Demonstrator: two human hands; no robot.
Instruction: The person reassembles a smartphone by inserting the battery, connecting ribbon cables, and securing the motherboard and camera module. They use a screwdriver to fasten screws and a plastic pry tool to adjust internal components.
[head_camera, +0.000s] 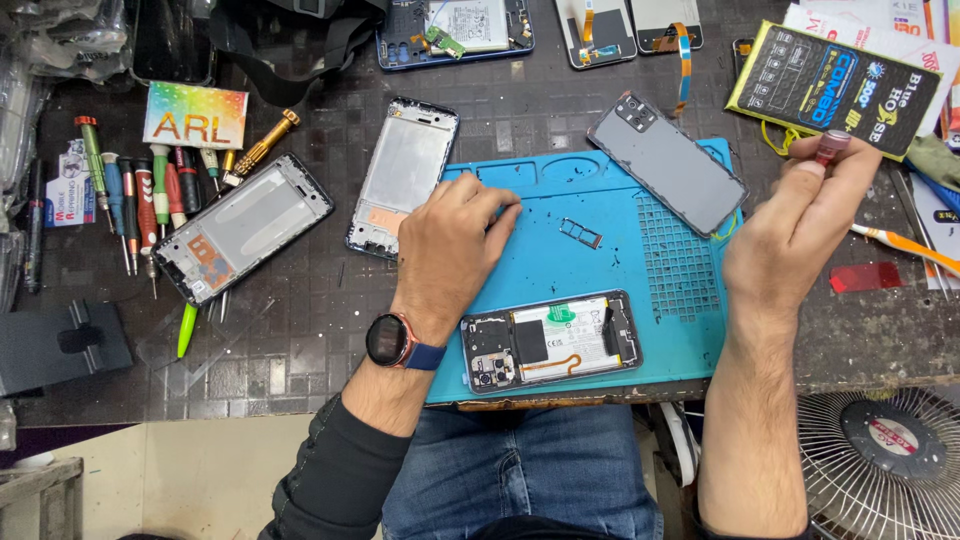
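My left hand rests palm down on the blue work mat, fingers curled and holding nothing; a smartwatch sits on its wrist. Just in front of it lies an opened phone with battery and boards exposed. A small SIM tray lies on the mat to the right of the fingers. My right hand is raised at the mat's right edge, pinching a small dark red-capped object between fingertips. A grey phone back cover lies at the mat's top right.
Two phone frames lie left of the mat, beside a row of screwdrivers. More phone parts sit at the back. A black printed packet is at the top right, a fan at the bottom right.
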